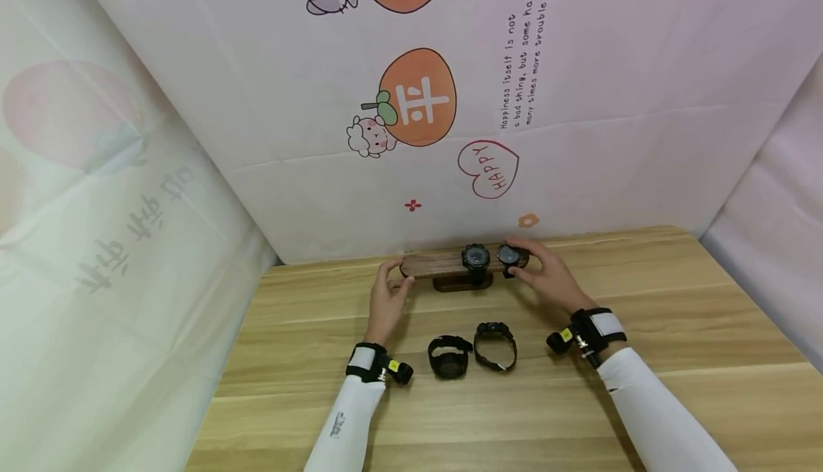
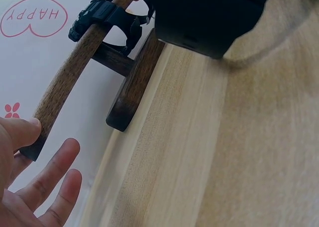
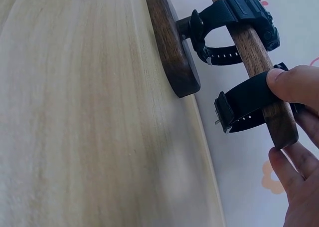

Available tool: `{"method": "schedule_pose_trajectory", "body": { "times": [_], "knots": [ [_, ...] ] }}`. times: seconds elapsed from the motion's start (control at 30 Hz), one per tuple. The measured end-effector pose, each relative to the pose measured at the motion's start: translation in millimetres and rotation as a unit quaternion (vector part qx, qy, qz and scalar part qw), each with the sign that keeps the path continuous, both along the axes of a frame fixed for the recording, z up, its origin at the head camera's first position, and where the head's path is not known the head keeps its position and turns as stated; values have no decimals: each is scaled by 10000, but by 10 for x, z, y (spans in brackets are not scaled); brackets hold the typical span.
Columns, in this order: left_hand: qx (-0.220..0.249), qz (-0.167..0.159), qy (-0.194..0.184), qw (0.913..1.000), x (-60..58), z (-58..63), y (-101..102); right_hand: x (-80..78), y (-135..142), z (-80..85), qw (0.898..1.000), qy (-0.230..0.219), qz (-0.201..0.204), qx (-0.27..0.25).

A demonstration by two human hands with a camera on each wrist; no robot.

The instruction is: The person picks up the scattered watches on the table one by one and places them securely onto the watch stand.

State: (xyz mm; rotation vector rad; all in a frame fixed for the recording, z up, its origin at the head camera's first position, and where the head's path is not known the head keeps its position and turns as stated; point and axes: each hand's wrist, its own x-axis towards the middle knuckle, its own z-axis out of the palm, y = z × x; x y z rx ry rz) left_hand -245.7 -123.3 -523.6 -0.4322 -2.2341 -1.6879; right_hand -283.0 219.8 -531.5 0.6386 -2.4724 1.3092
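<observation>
A dark wooden watch stand (image 1: 431, 265) stands at the table's back edge, its long bar raised above a short base (image 3: 172, 47). My left hand (image 1: 386, 308) pinches the bar's left end between thumb and index finger, the other fingers spread apart. Round the bar, right of its middle, sits a black watch (image 1: 476, 256) with its strap closed. A second black watch (image 3: 249, 100) is looped near the right end. My right hand (image 1: 556, 283) grips that watch, its thumb on the strap beside the bar and its fingers round the far side, partly hidden.
Two more black watches lie on the wooden table in front of the stand: one (image 1: 449, 366) at left, the other (image 1: 492, 328) at right with its strap looped. Behind the stand rises a white printed cloth (image 1: 308, 201). Wrist cameras sit on both forearms.
</observation>
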Motion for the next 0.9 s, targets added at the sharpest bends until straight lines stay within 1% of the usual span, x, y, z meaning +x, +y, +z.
{"method": "schedule_pose_trajectory", "body": {
  "times": [0.13,0.2,0.33,0.47,0.57,0.7,0.8,0.9],
  "knots": [
    [-89,27,-104,9999,-91,-135,-28,3,-1,5,10000,-18,-14,-23],
    [-114,20,-161,9998,-118,-172,-43,8,-3,8,10000,-46,-44,-47],
    [-82,-27,-142,9999,-135,-197,-55,12,-4,14,9999,-93,-11,-80],
    [-90,-15,-117,9999,-133,-196,-49,10,-16,13,9999,-125,10,-100],
    [-57,-8,-77,10000,-110,-158,-30,2,-29,12,9999,-121,37,-92],
    [1,-29,7,10000,-32,-34,1,-15,-45,0,9999,-107,17,-88],
    [10,-24,-16,10000,27,62,7,-24,-57,-9,9999,-79,-9,-112],
    [-15,-11,-42,10000,58,108,6,-27,-71,-10,9999,-71,-5,-142]
  ]
}}
